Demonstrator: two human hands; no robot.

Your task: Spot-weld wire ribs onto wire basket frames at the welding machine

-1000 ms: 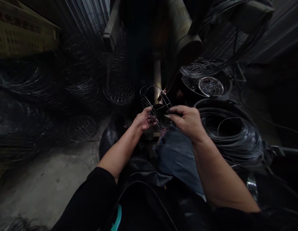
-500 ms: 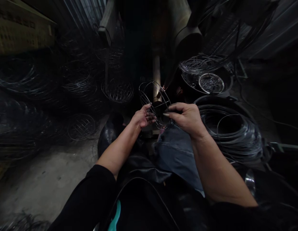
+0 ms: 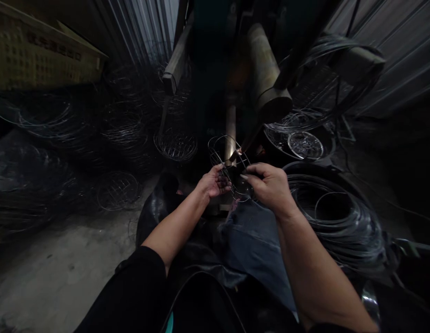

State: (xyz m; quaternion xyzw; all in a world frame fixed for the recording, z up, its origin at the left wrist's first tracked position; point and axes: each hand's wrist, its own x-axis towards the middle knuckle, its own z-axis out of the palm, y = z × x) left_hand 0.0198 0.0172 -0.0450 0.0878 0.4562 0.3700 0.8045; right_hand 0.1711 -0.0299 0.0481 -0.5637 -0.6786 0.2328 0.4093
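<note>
A round wire frame (image 3: 218, 137) of thin metal rings and cross wires is held up in front of me, around the end of a brass-coloured rod (image 3: 230, 143) on a dark machine. My left hand (image 3: 214, 182) grips its left side, thumb on top and fingers curled at the wires. On the other side, my right hand (image 3: 270, 187) pinches the frame between thumb and forefinger. A copper-coloured tip (image 3: 239, 151) sits close to the wires by the rod. Dim light and blur hide where the wires touch the metal.
A large wire coil (image 3: 350, 226) lies at the right, with a tub (image 3: 331, 150) of small metal pieces beyond it. Stacks of wire frames (image 3: 123, 132) stand on the left, below a yellow crate (image 3: 48, 55). A thick cylinder (image 3: 270, 74) projects from the machine overhead.
The camera view has tilted upward, so the whole scene sits lower. Both hands keep their hold on the wire frame, which has turned slightly about the rod.
</note>
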